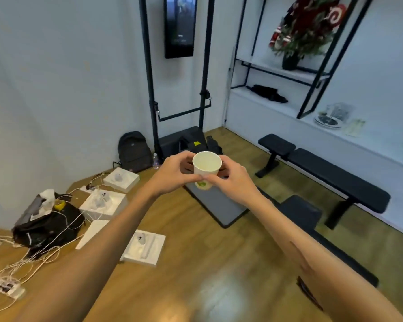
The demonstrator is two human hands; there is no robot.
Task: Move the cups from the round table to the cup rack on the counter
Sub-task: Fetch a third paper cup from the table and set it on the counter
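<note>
A white paper cup point(206, 169) sits in mid-air at the centre of the frame, held between both hands over the wooden floor point(196, 263). The left hand point(176, 174) curls its fingers point(184, 156) around the cup's left wall; the right hand point(233, 182) pinches the lower right side near the green mark. The cup stands upright, its long axis near vertical, mouth open toward the camera, and looks empty. Both hands are equally near, each touching it. No cup rack or round table shows plainly; a white desk point(312, 119) runs along the right of the frame, so the carry likely heads right.
</note>
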